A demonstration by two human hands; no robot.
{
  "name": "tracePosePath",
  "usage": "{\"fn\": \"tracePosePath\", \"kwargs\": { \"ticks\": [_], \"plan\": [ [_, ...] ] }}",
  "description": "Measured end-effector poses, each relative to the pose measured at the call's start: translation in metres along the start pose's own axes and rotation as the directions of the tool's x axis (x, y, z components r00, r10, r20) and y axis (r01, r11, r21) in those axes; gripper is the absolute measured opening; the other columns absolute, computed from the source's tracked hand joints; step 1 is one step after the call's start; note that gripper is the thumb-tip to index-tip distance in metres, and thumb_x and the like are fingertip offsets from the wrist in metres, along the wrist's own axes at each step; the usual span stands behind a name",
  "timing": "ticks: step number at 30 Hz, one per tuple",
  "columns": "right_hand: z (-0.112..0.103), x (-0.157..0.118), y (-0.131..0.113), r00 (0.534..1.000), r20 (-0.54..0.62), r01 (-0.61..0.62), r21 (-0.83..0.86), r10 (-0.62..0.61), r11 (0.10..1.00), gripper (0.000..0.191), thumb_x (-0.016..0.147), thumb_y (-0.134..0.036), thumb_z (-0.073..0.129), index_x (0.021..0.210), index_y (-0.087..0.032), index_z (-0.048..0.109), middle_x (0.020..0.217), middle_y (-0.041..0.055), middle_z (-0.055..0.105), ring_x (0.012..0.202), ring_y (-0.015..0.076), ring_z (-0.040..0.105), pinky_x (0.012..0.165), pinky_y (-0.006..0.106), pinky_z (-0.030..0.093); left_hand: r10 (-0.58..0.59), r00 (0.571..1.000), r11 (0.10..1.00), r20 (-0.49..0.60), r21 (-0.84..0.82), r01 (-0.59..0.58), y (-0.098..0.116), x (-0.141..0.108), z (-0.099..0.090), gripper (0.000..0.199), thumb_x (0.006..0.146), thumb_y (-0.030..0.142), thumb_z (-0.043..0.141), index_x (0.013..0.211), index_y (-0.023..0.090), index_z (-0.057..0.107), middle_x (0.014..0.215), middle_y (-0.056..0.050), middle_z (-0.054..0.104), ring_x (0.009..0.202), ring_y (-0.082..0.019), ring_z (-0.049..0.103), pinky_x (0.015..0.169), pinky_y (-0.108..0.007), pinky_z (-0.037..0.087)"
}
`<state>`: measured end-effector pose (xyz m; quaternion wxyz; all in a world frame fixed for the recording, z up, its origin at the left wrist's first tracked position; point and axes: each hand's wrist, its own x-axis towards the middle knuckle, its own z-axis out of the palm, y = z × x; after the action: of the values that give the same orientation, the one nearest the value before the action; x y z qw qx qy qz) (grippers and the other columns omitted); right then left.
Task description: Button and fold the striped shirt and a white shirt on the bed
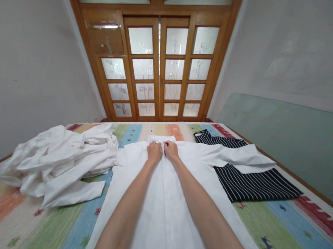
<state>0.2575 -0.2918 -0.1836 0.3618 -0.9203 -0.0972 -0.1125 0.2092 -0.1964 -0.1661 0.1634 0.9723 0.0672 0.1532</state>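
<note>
A white long-sleeved shirt (197, 167) lies spread out, front side up, with its collar (167, 138) at the far end. Just below the collar, my left hand (155, 151) has its fingers closed on the front placket. Close beside it, my right hand (170, 149) pinches the placket's other edge. The fingertips of both hands nearly meet, and any button between them is too small to make out. To the right stretches one sleeve (241, 155), resting across a striped garment. The other sleeve runs left towards a heap of white cloth.
Rumpled white clothing (58, 161) is piled at the left. A folded black-and-white striped garment (257, 182) lies at the right, partly under the sleeve. Beneath everything is a colourful patterned cover (77, 227). Wooden glazed doors (160, 64) stand beyond, and a pale green panel (291, 143) borders the right side.
</note>
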Motion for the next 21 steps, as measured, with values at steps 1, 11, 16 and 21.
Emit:
{"fn": "tracePosePath", "kwargs": {
  "ticks": [1,11,16,21],
  "plan": [
    [0.000,0.001,0.001,1.000,0.003,0.004,0.014,-0.004,1.000,0.029,0.089,-0.019,0.047,0.103,-0.021,0.073,0.107,0.0062,0.073,0.101,0.0184,0.063,0.087,0.026,0.045,-0.013,1.000,1.000,0.001,-0.008,0.013,0.001,0.002,0.001,0.031,0.092,0.025,0.042,0.109,0.019,0.068,0.114,-0.014,0.061,0.112,-0.029,0.052,0.094,-0.043,0.039],
    [0.003,0.003,0.003,1.000,0.024,0.014,0.141,-0.017,0.990,0.028,0.088,-0.016,0.047,0.101,-0.019,0.071,0.110,0.0061,0.071,0.105,0.0168,0.062,0.091,0.025,0.044,-0.133,0.991,0.984,-0.003,-0.121,0.131,0.003,0.019,0.009,0.018,0.090,0.021,0.050,0.099,0.017,0.065,0.110,-0.013,0.064,0.111,-0.027,0.055,0.094,-0.041,0.037],
    [0.003,0.002,0.004,0.999,0.016,0.025,0.188,-0.028,0.982,0.027,0.088,-0.016,0.046,0.099,-0.019,0.071,0.108,0.0059,0.071,0.102,0.0165,0.062,0.090,0.026,0.044,-0.123,0.991,0.968,-0.048,-0.228,0.109,0.000,0.019,0.010,0.012,0.088,0.015,0.051,0.092,0.018,0.062,0.107,-0.010,0.065,0.109,-0.024,0.056,0.093,-0.038,0.038],
    [0.005,0.004,0.006,0.999,0.009,0.044,0.235,-0.047,0.971,0.028,0.087,-0.015,0.046,0.099,-0.019,0.071,0.107,0.0058,0.072,0.100,0.0163,0.063,0.089,0.027,0.046,-0.112,0.989,0.929,-0.099,-0.364,0.069,-0.005,0.021,0.013,0.011,0.085,0.011,0.051,0.086,0.017,0.060,0.098,-0.008,0.067,0.098,-0.020,0.060,0.089,-0.033,0.043]
  ]
}}
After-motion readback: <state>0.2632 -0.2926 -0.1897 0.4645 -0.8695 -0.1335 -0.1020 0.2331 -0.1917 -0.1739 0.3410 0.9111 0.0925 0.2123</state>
